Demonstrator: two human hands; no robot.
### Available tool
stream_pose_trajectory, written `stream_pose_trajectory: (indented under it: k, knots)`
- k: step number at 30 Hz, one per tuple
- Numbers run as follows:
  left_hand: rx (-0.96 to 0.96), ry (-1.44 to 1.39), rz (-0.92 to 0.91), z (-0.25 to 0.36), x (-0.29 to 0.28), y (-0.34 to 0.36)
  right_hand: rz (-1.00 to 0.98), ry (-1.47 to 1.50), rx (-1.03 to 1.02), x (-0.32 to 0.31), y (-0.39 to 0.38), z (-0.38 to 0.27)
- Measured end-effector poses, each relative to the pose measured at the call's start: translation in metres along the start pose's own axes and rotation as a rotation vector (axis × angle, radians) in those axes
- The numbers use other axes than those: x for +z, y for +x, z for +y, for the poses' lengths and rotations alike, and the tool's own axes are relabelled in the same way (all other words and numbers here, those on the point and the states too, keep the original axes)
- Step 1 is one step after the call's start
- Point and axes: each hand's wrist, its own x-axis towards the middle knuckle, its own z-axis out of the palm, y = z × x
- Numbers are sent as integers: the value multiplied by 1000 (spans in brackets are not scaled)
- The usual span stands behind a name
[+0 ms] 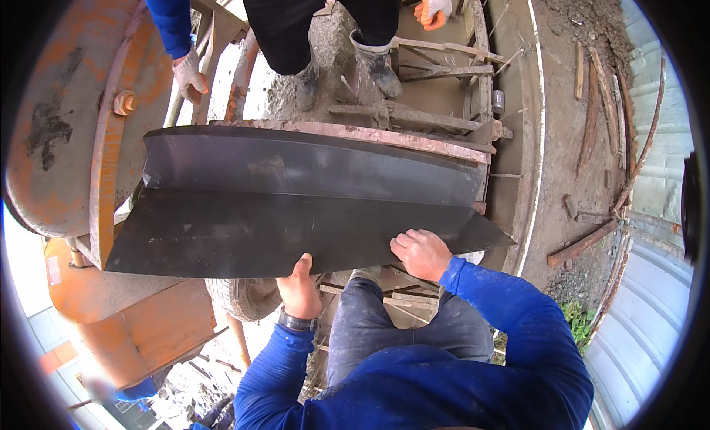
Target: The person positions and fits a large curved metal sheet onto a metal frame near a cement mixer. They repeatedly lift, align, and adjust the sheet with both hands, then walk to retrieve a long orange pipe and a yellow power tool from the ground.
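My left hand [299, 293] pinches black panel [244, 234] at near edge, fingers hidden beneath; right hand [423, 254] curled atop panel, cannot tell if pinching.

1. A bright-blue long-sleeved shirt [429, 393] is worn toward six o'clock.
2. Dusty dark-grey trousers [362, 334], smudged with pale marks, are seen at six o'clock.
3. A dark wristband [297, 323] is worn toward seven o'clock.
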Motion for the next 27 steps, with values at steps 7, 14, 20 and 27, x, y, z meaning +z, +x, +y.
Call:
stream_pose_trajectory:
  k: [7,14,20,27]
  knots:
    - [-173,-33,-5,52,-12,-21,-93,30,-45,-58,1,-30]
    - [-347,14,-135,100,-24,-21,-204,19,-68,-134,10,-54]
    - [-507,110,-263,102,-17,-19,-312,-15,-14,-180,1,-64]
    - [-677,184,-518,73,39,-16,-480,-111,185,-209,-46,-57]
